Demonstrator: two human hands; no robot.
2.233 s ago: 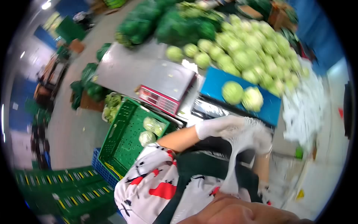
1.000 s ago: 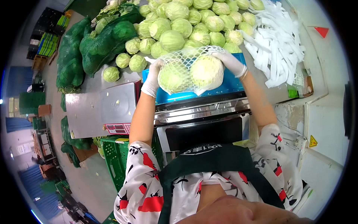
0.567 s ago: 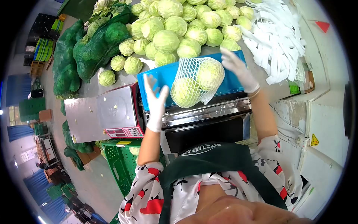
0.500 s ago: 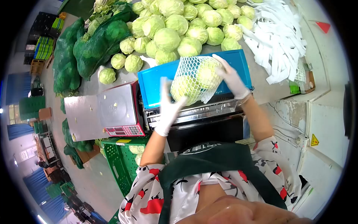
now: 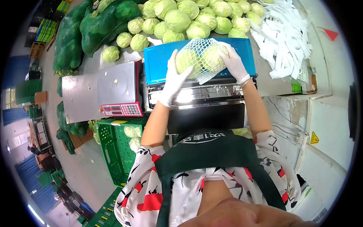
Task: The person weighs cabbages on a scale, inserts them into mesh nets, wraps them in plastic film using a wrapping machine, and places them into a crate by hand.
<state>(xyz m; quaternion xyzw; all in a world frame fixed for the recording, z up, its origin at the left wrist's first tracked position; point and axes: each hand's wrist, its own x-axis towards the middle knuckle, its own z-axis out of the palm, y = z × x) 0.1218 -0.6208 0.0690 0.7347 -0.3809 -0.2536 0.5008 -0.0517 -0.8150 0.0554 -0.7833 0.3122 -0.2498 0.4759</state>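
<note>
Two pale green cabbages in a white mesh net [image 5: 199,60] lie over the blue top [image 5: 157,70] of a metal-fronted machine. My left hand [image 5: 176,78], in a white glove, cups the left cabbage, with thumb and fingers spread round its side. On the opposite side, my gloved right hand [image 5: 235,65] grips the right cabbage through the mesh. A loose end of the net [image 5: 206,77] hangs toward me over the machine's front edge.
Loose cabbages [image 5: 177,20] are heaped behind the machine. A red-framed scale [image 5: 117,85] stands on the left. Green mesh sacks [image 5: 109,26] lie at the back left, white net sleeves [image 5: 281,41] at the back right. A green crate [image 5: 113,155] holds cabbages below.
My left hand has closed in from beside the net onto the left cabbage. The netted cabbages now sit more level, and the camera view has shifted.
</note>
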